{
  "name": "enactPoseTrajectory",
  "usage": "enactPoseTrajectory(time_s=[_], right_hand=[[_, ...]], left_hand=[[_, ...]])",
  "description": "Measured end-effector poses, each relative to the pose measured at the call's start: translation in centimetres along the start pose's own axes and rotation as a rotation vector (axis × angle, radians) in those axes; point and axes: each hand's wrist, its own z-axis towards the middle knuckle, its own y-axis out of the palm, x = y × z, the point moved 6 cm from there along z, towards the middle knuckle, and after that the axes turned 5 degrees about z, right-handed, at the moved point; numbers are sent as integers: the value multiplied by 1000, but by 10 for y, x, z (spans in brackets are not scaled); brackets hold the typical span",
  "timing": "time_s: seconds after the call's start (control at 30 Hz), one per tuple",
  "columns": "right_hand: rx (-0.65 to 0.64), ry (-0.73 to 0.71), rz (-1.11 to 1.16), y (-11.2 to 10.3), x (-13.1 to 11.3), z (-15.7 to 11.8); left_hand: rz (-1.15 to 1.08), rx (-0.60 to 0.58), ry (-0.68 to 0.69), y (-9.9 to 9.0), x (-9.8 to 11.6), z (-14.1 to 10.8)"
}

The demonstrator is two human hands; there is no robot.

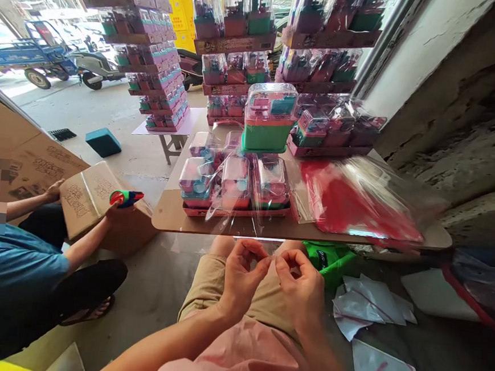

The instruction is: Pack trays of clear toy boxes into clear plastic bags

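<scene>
My left hand (244, 271) and my right hand (300, 284) are close together over my lap, just in front of the table edge. Each has thumb and fingertips pinched together; what lies between them is too small to make out. Beyond them on the table (304, 231) stands a tray of clear-lidded boxes (234, 184), with clear film (245, 211) hanging over its front. A green-based box (266, 132) with a clear lid rests above the back of this tray. To the right lies a red and clear pile of plastic film (358, 200).
Stacked trays of boxes (237, 42) rise behind the table. At left, a seated person (13, 270) holds a carton (88, 196) and a tape dispenser (126, 199). White sheets (371, 301) and a green bag (331, 261) lie at lower right.
</scene>
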Motion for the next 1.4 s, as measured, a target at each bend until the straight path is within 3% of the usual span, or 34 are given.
enactPoseTrajectory(time_s=[0.13,0.3,0.63,1.03,1.23,1.4], right_hand=[[-56,82,119,0,7,5],[-225,189,334,10,12,21],[-331,289,655,24,14,22],[-310,282,667,22,22,22],[-284,206,609,21,23,22],[-257,74,470,16,16,22]], left_hand=[[-2,14,-21,-1,-2,2],[-40,17,-62,0,-4,2],[-231,-55,-453,3,-33,1],[-570,-263,-727,18,-34,-9],[-678,-228,-838,19,-36,-10],[-732,-113,-884,20,-39,-8]])
